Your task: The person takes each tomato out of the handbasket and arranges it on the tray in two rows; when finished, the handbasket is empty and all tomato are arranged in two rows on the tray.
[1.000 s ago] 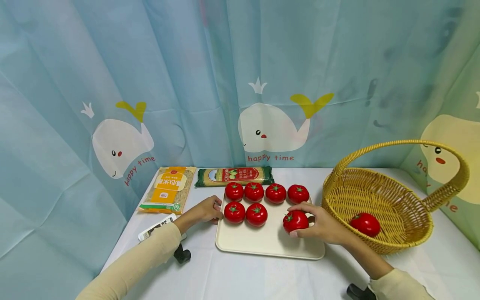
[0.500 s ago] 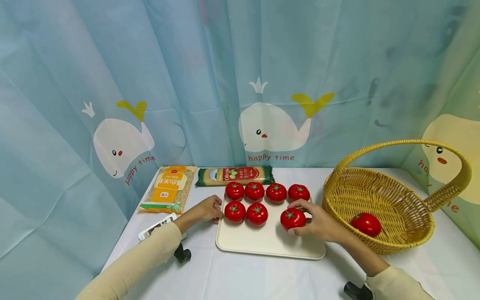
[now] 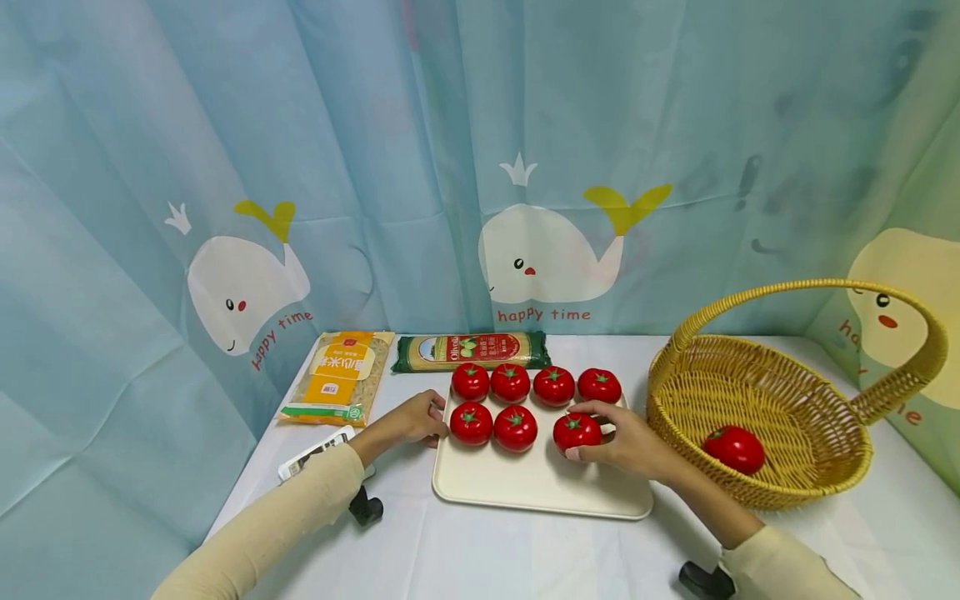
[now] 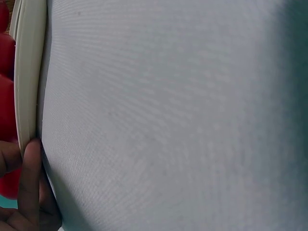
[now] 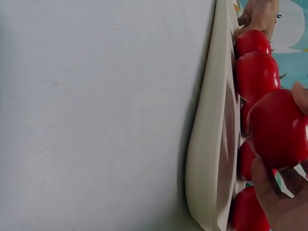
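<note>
My right hand (image 3: 630, 443) grips a red tomato (image 3: 576, 432) by its sides over the cream tray (image 3: 517, 493). In the right wrist view thumb and fingers curl around that tomato (image 5: 279, 130); whether it touches the tray I cannot tell. Left of it, two tomatoes sit side by side in the tray's second row, the nearer one (image 3: 515, 429) with a gap to the held one. Several more tomatoes (image 3: 510, 383) line the back of the tray. At the tray's left edge my left hand (image 3: 420, 418) pinches the rim (image 4: 28, 96), thumb inside and fingers outside.
Right of the tray stands a wicker basket (image 3: 757, 408) with a tall handle and one tomato (image 3: 735, 450) inside. Behind the tray lies a pasta packet (image 3: 471, 352). A grain bag (image 3: 337, 379) and a white device (image 3: 318, 452) lie at the left. A curtain (image 3: 420, 167) hangs behind.
My right hand has moved left over the tray with the tomato, closer to the second-row tomatoes. The left hand keeps its hold on the tray's rim.
</note>
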Available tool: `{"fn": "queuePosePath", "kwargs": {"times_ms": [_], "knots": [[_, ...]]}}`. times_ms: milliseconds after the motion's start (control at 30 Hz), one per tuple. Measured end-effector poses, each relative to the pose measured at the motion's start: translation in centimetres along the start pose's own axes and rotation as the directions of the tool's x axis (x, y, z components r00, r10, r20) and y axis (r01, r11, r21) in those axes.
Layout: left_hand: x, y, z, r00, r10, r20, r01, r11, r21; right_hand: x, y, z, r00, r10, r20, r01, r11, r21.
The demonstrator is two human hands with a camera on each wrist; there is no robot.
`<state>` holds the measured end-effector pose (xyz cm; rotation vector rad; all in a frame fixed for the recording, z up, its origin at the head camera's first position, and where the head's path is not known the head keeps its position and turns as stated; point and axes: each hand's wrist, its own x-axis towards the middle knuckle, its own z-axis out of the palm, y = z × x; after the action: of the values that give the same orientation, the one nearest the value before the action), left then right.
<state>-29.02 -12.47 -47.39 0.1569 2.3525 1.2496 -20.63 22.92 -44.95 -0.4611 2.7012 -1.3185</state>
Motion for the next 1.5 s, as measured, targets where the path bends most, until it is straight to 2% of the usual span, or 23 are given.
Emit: {"fn": "queuePosePath", "kwargs": {"times_ms": [367,500,833,1133,1500], "knots": [[0.1,0.0,0.1,1.0,-0.005,0.001,0.005,1.0,0.001,1.3,0.2,0.5,0.999,-0.012,0.041,0.013,1.0,-0.019],[0.0,0.0,0.1,1.0,-0.007,-0.001,0.007,1.0,0.007,1.6,0.3,0.7,0.998,-0.023,0.061,0.023,1.0,0.002],[0.1,0.0,0.0,1.0,-0.002,0.004,0.002,1.0,-0.002,2.2,0.0,0.7,0.991,-0.102,0.09,0.102,0.995,-0.002],[0.0,0.0,0.0,1.0,0.004,0.009,-0.004,1.0,-0.005,2.3,0.0,0.9,0.992,-0.08,0.102,0.08,0.997,0.008],[-0.1,0.1,0.0,1.0,0.002,0.006,-0.002,1.0,-0.002,1.9,0.0,0.4,0.989,-0.093,0.114,0.091,0.996,0.022]]}}
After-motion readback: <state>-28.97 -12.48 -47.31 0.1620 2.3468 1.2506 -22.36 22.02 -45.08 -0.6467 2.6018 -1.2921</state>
